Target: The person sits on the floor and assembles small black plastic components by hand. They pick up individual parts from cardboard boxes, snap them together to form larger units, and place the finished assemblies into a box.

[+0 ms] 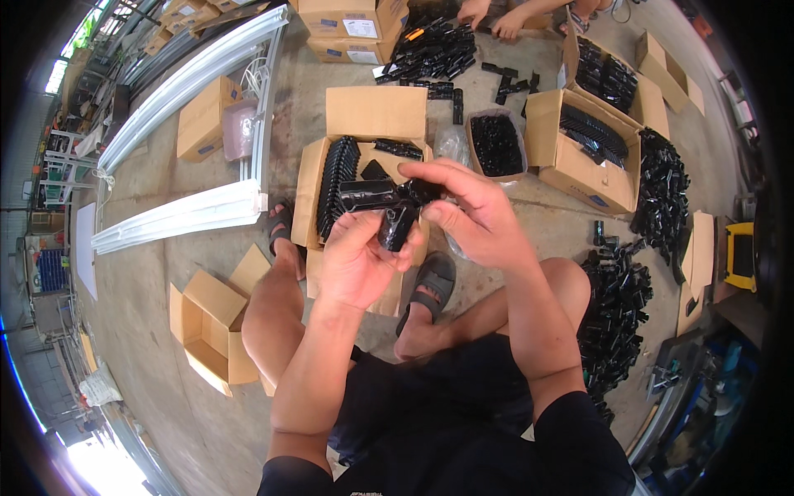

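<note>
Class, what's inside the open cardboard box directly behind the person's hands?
A row of black parts lines the left side; more pieces lie at the back. The left hand, right hand and held fitting hide much of the rest.

A stained, grey-brown floor (149, 347) stretches across the room. A grey wall (20, 174) runs along the left, with a white rack (70, 169) near it. Bright light (103, 467) glares at near left; greenery (85, 31) shows at far left.

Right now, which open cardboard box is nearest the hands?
The box partly hidden behind the left hand and right hand; the other open boxes stand farther off, left or right.
</note>
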The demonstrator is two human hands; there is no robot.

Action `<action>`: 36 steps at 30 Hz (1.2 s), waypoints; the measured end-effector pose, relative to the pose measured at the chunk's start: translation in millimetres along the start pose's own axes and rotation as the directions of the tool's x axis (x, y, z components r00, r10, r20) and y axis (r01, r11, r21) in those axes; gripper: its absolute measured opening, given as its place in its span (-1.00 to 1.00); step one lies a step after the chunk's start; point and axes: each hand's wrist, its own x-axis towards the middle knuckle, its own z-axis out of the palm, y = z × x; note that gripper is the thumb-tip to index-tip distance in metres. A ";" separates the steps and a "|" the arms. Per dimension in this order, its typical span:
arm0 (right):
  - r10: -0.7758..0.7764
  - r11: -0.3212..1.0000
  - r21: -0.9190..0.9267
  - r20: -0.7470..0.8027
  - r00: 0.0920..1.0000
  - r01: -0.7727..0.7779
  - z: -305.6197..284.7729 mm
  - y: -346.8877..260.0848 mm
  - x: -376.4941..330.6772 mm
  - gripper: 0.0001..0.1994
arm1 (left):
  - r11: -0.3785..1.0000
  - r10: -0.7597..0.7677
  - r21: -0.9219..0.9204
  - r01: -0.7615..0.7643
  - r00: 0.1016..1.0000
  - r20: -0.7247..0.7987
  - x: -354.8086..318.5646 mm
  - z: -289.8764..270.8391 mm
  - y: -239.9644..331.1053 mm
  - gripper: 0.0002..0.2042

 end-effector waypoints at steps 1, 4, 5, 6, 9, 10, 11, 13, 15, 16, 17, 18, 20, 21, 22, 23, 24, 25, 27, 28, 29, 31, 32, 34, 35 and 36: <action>-0.014 1.000 -0.021 -0.016 1.000 0.014 2.1 1.0 0.2 -0.62 | 0.999 0.003 0.048 -0.004 1.000 0.008 0.0 -0.4 -1.8 -0.73; -0.012 0.995 -0.096 -0.068 0.998 0.005 8.7 0.3 0.8 -0.64 | 0.929 0.256 0.283 -0.239 0.966 -0.024 0.8 1.8 -9.8 -0.71; -0.040 0.990 -0.138 -0.087 0.995 0.028 10.9 -1.8 1.2 -0.64 | 0.879 0.336 0.370 -0.301 0.941 -0.032 1.9 1.7 -10.6 -0.70; -0.069 0.982 -0.180 -0.104 0.992 0.049 13.5 -4.5 2.0 -0.64 | 0.878 0.306 0.392 -0.276 0.952 -0.016 0.9 -2.3 -9.2 -0.70; -0.084 0.959 -0.279 -0.091 0.992 0.055 19.4 -6.9 0.3 -0.63 | 0.865 0.213 0.460 -0.202 0.977 0.028 -4.1 -18.9 1.4 -0.67; -0.076 0.950 -0.308 -0.076 0.994 0.049 20.9 -7.1 -0.3 -0.62 | 0.868 0.187 0.474 -0.147 0.982 -0.037 -3.9 -19.1 2.8 -0.69; -0.043 0.950 -0.311 -0.043 0.998 0.027 19.3 -7.7 -1.2 -0.62 | 0.859 0.190 0.491 -0.146 0.981 -0.041 -4.3 -17.5 5.3 -0.71; 0.023 0.948 -0.318 0.021 0.999 -0.016 14.2 -9.1 -2.7 -0.60 | 0.839 0.196 0.526 -0.142 0.979 -0.049 -6.4 -17.4 10.5 -0.73; 0.005 0.953 -0.304 0.039 0.999 0.007 13.2 -10.6 -1.3 -0.59 | 0.824 0.184 0.551 -0.136 0.982 -0.034 -9.2 -21.7 11.8 -0.71; -0.004 0.954 -0.298 0.046 0.999 0.018 13.1 -11.0 -1.2 -0.59 | 0.816 0.177 0.563 -0.132 0.984 -0.026 -10.2 -23.4 12.5 -0.70; -0.012 0.956 -0.293 0.032 0.999 0.021 14.3 -10.4 -1.9 -0.59 | 0.819 0.164 0.559 -0.127 0.986 -0.016 -10.6 -24.8 13.3 -0.70; -0.020 0.957 -0.288 0.016 1.000 0.024 16.5 -9.7 -2.4 -0.59 | 0.823 0.150 0.555 -0.122 0.989 -0.005 -10.4 -25.8 14.2 -0.69; -0.029 0.965 -0.261 -0.033 0.999 0.019 22.8 -7.6 -4.2 -0.58 | 0.835 0.169 0.532 -0.142 0.986 -0.003 -9.9 -26.5 10.6 -0.68; -0.030 0.971 -0.238 -0.067 0.997 0.013 28.5 -5.4 -5.3 -0.59 | 0.842 0.203 0.512 -0.168 0.979 -0.013 -9.4 -27.0 6.1 -0.67; -0.029 0.976 -0.216 -0.101 0.994 0.007 33.9 -3.8 -5.9 -0.59 | 0.848 0.235 0.493 -0.193 0.972 -0.024 -9.1 -26.9 2.5 -0.67; -0.047 0.973 -0.230 -0.112 0.993 0.020 36.3 -2.7 -6.0 -0.59 | 0.851 0.263 0.477 -0.221 0.965 -0.022 -7.5 -24.4 -0.3 -0.67; -0.064 0.969 -0.243 -0.122 0.990 0.033 38.6 -1.6 -5.4 -0.60 | 0.853 0.289 0.460 -0.247 0.957 -0.021 -6.9 -21.5 -0.8 -0.66; -0.081 0.965 -0.257 -0.132 0.988 0.045 38.1 -0.9 -5.3 -0.61 | 0.854 0.315 0.444 -0.273 0.949 -0.022 -6.5 -20.5 -1.2 -0.66; -0.055 0.990 -0.138 -0.155 0.986 0.033 28.9 0.6 -2.9 -0.62 | 0.845 0.330 0.445 -0.296 0.944 0.001 -6.9 -22.0 3.4 -0.66; -0.022 1.000 -0.019 -0.201 0.979 0.019 22.5 2.9 0.2 -0.62 | 0.845 0.332 0.445 -0.298 0.943 0.003 -6.8 -20.2 8.2 -0.66; 0.020 0.994 0.107 -0.243 0.970 0.007 15.9 7.7 2.8 -0.62 | 0.844 0.332 0.447 -0.297 0.943 0.000 -8.7 -19.3 13.8 -0.67; 0.136 0.989 0.108 -0.371 0.919 -0.102 -16.3 31.8 8.5 -0.55 | 0.841 0.353 0.433 -0.324 0.936 0.014 -10.5 -19.8 36.2 -0.67; 0.226 0.973 0.151 -0.471 0.852 -0.175 -32.7 43.9 10.3 -0.55 | 0.836 0.352 0.419 -0.356 0.932 0.088 -11.2 -16.4 50.2 -0.68; 0.374 0.927 0.261 -0.601 0.706 -0.268 -60.5 84.9 3.3 -0.66 | 0.832 0.366 0.391 -0.395 0.919 0.150 -8.8 -2.9 72.3 -0.69; 0.434 0.896 0.225 -0.629 0.645 -0.383 -73.9 112.9 -8.3 -0.67 | 0.835 0.374 0.380 -0.397 0.917 0.136 -5.9 3.4 78.6 -0.71; 0.485 0.852 0.198 -0.648 0.587 -0.485 -77.7 138.8 -14.5 -0.67 | 0.842 0.391 0.353 -0.409 0.912 0.125 -5.2 13.8 85.0 -0.71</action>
